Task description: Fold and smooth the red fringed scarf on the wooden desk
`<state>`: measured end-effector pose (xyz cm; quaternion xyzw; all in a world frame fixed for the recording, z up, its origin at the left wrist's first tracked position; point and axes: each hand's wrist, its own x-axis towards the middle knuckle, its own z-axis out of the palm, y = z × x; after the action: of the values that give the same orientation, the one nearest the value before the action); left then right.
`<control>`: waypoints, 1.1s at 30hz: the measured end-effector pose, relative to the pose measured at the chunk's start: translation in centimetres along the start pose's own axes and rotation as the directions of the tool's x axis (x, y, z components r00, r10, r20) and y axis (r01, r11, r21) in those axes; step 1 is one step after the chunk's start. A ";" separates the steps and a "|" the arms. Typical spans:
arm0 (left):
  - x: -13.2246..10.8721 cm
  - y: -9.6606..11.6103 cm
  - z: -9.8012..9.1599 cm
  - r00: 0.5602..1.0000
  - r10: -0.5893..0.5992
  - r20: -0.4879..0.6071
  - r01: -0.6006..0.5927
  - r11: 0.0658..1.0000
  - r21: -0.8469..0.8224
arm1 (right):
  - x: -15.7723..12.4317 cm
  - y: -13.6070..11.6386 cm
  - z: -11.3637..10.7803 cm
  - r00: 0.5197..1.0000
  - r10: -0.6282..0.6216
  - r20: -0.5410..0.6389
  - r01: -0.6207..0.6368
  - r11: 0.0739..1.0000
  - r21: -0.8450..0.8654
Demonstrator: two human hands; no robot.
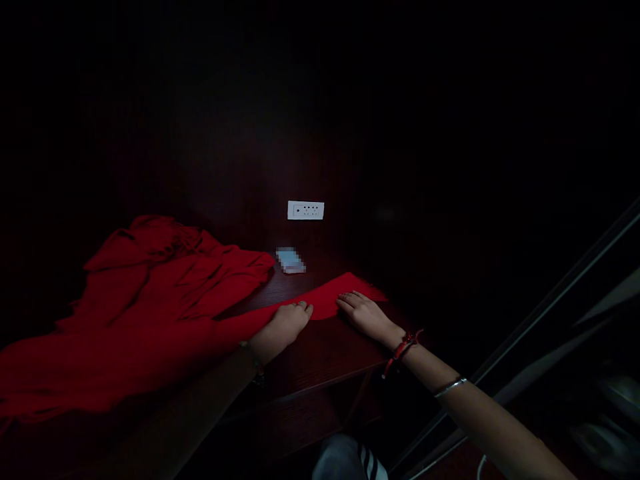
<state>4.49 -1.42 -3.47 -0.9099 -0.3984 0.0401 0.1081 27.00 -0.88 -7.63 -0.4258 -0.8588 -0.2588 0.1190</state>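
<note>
A red fringed scarf lies across a dark wooden desk, its narrow strip stretching to the right and ending in fringe. My left hand is closed on the near edge of this strip, with the fingers bent over the cloth and the fingertips partly hidden. On the right, my right hand rests flat on the strip close to the fringed end, fingers stretched out. Towards the left, the rest of the scarf spreads wide and lies in a rumpled heap, with its fringe hanging near the left edge of the view.
A white socket plate is set in the dark wall behind the desk. Between the heap and the strip lies a small pale-blue blurred item. Below the desk edge shows a knee in striped clothing. A slanting metal-edged frame runs along the right.
</note>
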 end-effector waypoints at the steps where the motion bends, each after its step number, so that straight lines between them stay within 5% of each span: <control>1: -0.3 -0.5 0.2 1.000 0.019 -0.006 -0.019 1.000 -0.017 | -0.1 -0.2 0.4 1.000 0.018 -0.022 -0.018 1.000 -0.005; 12: -2.5 -3.4 3.8 0.991 0.031 -0.128 -0.078 0.920 -0.385 | 0.4 0.1 1.3 0.998 0.010 -0.068 -0.014 0.998 -0.065; 19: -1.9 -0.5 2.9 0.967 -0.116 -0.226 0.058 0.967 -0.248 | 0.1 1.1 1.6 0.995 -0.012 -0.100 0.008 0.999 -0.035; 26: 3.9 4.6 1.7 0.940 -0.151 -0.307 0.131 0.988 -0.084 | 0.1 1.5 1.7 0.989 0.065 -0.133 -0.053 0.995 0.090; 33: 5.5 3.3 1.7 0.973 -0.079 -0.215 0.073 0.997 -0.039 | 0.2 1.5 1.6 0.990 0.057 -0.127 -0.041 0.991 0.128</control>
<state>10.36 0.72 -5.80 -0.8945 -0.4194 -0.0693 0.1382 28.12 0.93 -8.39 -0.4208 -0.8529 -0.2290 0.2077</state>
